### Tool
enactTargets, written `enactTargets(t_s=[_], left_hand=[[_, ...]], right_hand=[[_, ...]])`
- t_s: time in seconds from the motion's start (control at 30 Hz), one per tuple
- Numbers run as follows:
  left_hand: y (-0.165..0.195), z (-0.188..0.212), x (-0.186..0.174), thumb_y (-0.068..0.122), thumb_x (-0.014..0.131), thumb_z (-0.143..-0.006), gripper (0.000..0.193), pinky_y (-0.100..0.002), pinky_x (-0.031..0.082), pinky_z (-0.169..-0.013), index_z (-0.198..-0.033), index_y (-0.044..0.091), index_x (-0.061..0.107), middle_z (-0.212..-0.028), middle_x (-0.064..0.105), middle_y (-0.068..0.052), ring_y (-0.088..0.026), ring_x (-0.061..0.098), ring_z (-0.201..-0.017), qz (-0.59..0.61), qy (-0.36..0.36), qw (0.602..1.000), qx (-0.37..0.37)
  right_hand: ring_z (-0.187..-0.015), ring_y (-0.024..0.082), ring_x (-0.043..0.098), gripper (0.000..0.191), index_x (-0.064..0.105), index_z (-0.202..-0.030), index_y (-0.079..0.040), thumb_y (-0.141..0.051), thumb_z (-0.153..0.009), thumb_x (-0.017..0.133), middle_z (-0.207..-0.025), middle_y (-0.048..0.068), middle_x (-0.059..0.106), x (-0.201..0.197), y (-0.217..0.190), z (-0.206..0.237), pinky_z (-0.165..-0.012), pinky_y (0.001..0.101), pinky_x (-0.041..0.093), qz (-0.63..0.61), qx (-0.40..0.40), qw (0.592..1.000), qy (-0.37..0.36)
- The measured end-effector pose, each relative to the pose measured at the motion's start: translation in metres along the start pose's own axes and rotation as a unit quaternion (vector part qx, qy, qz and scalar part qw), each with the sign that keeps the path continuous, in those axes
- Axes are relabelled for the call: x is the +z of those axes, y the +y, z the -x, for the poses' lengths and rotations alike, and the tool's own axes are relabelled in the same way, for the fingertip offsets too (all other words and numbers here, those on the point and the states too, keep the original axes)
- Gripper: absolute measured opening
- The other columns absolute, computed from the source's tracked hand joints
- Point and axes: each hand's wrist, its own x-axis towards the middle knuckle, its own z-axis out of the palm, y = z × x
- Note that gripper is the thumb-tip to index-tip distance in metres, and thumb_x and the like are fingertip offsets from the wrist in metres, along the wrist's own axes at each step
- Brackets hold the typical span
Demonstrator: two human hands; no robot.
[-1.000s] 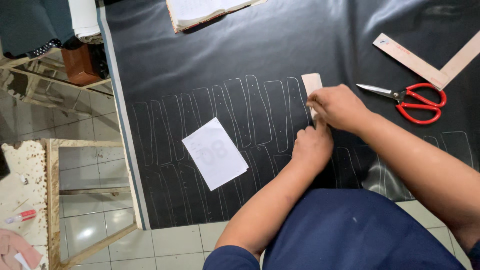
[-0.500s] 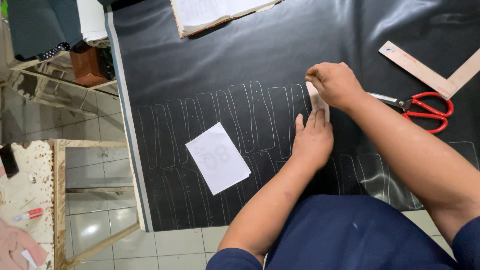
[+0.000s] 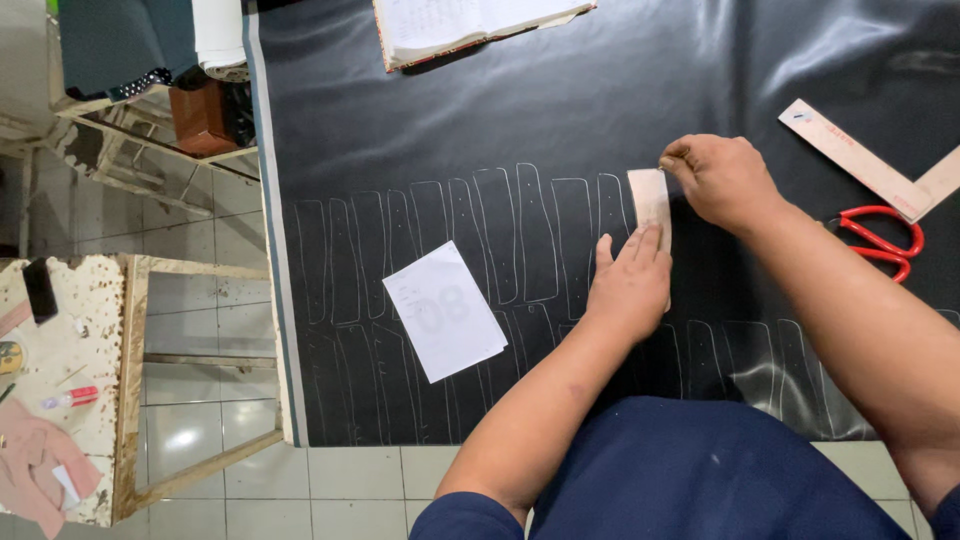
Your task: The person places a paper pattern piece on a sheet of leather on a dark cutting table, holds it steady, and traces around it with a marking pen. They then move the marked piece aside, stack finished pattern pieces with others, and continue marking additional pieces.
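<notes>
Pressing flat, fingers spread, left hand (image 3: 628, 285) pinning the lower part of a narrow tan template (image 3: 650, 205) on black sheet material (image 3: 520, 110), long axis running away from the body, top end pointing far. Pinching something too small to tell at that top end, right hand (image 3: 722, 178) fingers closed. Lying nearby: red scissors (image 3: 880, 240), white paper slip (image 3: 443, 311).

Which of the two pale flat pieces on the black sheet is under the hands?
The narrow tan template, pinned by the left hand; the white paper lies untouched.

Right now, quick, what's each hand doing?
Left hand: open, flat, pressing the tan template onto the black sheet.
Right hand: closed at the template's top end; any tool is hidden.
</notes>
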Motion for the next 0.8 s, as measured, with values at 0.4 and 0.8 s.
enactTargets(t_s=[0.4,0.8], left_hand=[[-0.008,-0.001,0.002,0.009,0.060,-0.089,0.040,-0.064,0.024,-0.117,-0.129,0.008,0.056,-0.160,0.042,-0.009,-0.020,0.041,-0.148,0.022,-0.005,1.000,-0.010],[-0.018,-0.005,-0.008,0.023,0.082,-0.075,0.061,-0.064,0.026,-0.116,-0.130,0.010,0.060,-0.155,0.046,-0.005,-0.020,0.044,-0.143,0.059,-0.015,0.998,0.011]], right_hand=[[-0.092,0.038,0.070,0.019,0.076,-0.106,-0.008,-0.023,-0.101,0.066,-0.101,0.016,0.074,-0.004,-0.001,0.018,-0.081,0.0463,0.055,-0.018,0.017,0.999,0.026],[-0.087,0.036,0.069,0.015,0.075,-0.097,-0.008,-0.020,-0.092,0.069,-0.093,0.012,0.075,-0.003,-0.024,0.125,-0.078,0.0449,0.053,-0.042,-0.011,0.999,-0.019]])
